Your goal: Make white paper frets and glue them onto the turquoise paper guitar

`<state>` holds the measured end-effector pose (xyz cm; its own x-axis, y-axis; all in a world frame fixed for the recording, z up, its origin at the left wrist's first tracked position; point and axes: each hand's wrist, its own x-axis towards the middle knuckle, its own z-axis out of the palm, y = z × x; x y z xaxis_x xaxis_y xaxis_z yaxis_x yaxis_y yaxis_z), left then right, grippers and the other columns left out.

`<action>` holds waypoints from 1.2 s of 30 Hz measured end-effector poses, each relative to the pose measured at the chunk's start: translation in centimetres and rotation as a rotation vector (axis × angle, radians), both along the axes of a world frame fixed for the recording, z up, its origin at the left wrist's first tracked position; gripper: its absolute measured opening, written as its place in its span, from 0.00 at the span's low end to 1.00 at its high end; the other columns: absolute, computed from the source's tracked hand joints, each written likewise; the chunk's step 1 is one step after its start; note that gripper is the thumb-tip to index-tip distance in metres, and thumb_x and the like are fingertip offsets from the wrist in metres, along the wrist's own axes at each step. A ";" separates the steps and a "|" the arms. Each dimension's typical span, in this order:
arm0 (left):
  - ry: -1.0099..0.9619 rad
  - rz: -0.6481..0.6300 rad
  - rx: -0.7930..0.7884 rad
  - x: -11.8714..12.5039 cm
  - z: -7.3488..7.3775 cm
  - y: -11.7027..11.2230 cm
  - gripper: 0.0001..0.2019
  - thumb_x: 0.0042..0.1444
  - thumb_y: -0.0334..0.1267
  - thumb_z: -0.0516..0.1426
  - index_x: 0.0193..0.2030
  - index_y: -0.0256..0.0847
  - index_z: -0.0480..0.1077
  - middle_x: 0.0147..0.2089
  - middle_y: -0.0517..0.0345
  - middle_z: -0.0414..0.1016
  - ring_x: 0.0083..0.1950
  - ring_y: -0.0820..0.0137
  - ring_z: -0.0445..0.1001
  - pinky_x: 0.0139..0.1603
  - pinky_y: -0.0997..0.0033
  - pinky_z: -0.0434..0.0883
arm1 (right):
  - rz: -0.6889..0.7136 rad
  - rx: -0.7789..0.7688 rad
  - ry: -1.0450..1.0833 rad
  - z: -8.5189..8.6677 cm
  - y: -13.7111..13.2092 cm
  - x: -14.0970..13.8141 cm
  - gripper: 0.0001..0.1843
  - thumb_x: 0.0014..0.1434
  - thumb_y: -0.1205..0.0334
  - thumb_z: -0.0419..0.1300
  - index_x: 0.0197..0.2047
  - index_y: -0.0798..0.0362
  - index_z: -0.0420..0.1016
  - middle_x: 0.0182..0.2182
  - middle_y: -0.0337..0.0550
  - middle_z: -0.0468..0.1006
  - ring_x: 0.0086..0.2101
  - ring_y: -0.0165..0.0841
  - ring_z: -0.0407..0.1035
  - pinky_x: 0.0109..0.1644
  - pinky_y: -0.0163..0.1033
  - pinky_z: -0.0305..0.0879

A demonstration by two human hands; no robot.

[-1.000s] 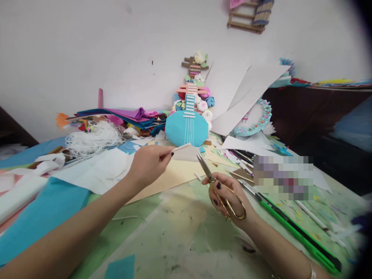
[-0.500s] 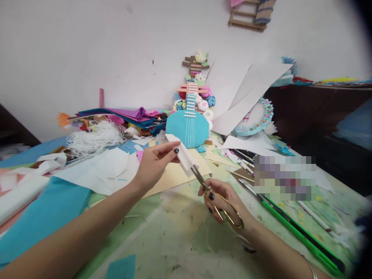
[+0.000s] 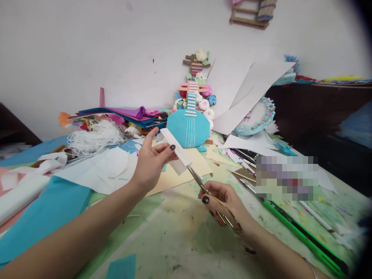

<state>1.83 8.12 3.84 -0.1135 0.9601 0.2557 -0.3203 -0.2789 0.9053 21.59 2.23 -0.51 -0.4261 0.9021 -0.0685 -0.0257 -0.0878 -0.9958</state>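
Observation:
My left hand [image 3: 154,161] pinches a folded strip of white paper [image 3: 176,149] between thumb and fingers, with the index finger raised off it. In my right hand [image 3: 222,201] is a pair of gold-handled scissors [image 3: 200,183], fingers through the loops. The scissor tips meet the near end of the paper, and the blades look nearly closed. Behind the paper stands a blue paper lute [image 3: 188,130] with white strings, leaning among paper flowers. A cream sheet [image 3: 200,166] lies on the table under the paper.
A green utility knife [image 3: 305,236] with its blade out lies at the right, near pens and a blurred patch. At the left are white string [image 3: 95,137], blue paper [image 3: 49,217] and white sheets [image 3: 116,170]. A round flower-rimmed piece [image 3: 269,112] leans at the back right.
The white paper has turned and now shows its narrow folded edge. My left index finger has lifted from it. The scissors have shifted slightly left, their handles closer together.

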 end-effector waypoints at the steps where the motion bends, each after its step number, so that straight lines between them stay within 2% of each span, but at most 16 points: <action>1: -0.002 -0.015 -0.014 0.1 0.0 -0.1 0.39 0.44 0.32 0.66 0.63 0.41 0.54 0.29 0.63 0.76 0.30 0.71 0.76 0.37 0.66 0.76 | 0.000 0.008 -0.001 0.0 0.0 0.0 0.23 0.48 0.43 0.65 0.30 0.55 0.67 0.14 0.27 0.59 0.10 0.18 0.49 0.12 0.26 0.43; 6: 0.018 -0.075 -0.034 0.3 -0.3 -0.4 0.29 0.44 0.33 0.66 0.54 0.38 0.62 0.32 0.60 0.78 0.32 0.70 0.77 0.38 0.66 0.76 | -0.035 0.058 -0.026 -0.6 0.1 0.1 0.20 0.50 0.46 0.65 0.32 0.55 0.69 0.15 0.28 0.60 0.11 0.18 0.49 0.13 0.27 0.42; 14: 0.034 -0.108 -0.047 0.3 -0.8 -0.4 0.25 0.44 0.35 0.67 0.49 0.36 0.67 0.32 0.58 0.79 0.32 0.70 0.77 0.35 0.70 0.75 | -0.113 0.093 -0.093 -0.4 0.1 -0.3 0.19 0.43 0.53 0.71 0.31 0.56 0.71 0.15 0.27 0.57 0.13 0.18 0.48 0.15 0.29 0.39; 18: 0.050 -0.157 -0.038 0.4 -0.9 -0.4 0.23 0.45 0.35 0.66 0.49 0.34 0.68 0.34 0.55 0.80 0.34 0.69 0.78 0.36 0.69 0.76 | -0.129 0.113 -0.104 -0.3 0.1 -0.4 0.20 0.42 0.52 0.71 0.31 0.56 0.71 0.15 0.27 0.55 0.15 0.19 0.47 0.16 0.29 0.39; 27: 0.035 -0.126 -0.045 0.4 -1.4 -0.3 0.19 0.44 0.35 0.67 0.43 0.36 0.70 0.32 0.58 0.79 0.31 0.73 0.76 0.35 0.71 0.77 | -0.170 0.201 -0.203 -0.5 0.1 -0.2 0.17 0.43 0.53 0.70 0.30 0.55 0.71 0.16 0.28 0.53 0.17 0.22 0.46 0.19 0.31 0.40; 31: 0.050 -0.114 -0.059 0.5 -1.4 -0.5 0.18 0.45 0.36 0.67 0.43 0.36 0.71 0.33 0.57 0.80 0.31 0.72 0.76 0.34 0.72 0.76 | -0.188 0.229 -0.237 -0.4 0.2 -0.2 0.17 0.42 0.52 0.70 0.29 0.55 0.73 0.15 0.29 0.52 0.18 0.23 0.45 0.21 0.32 0.40; 36: 0.023 -0.097 -0.099 0.6 -1.2 -0.5 0.14 0.42 0.36 0.68 0.36 0.35 0.72 0.30 0.57 0.79 0.29 0.73 0.76 0.32 0.73 0.75 | -0.208 0.225 -0.244 -0.4 0.3 -0.2 0.18 0.41 0.51 0.70 0.30 0.55 0.74 0.14 0.29 0.52 0.19 0.23 0.45 0.22 0.33 0.41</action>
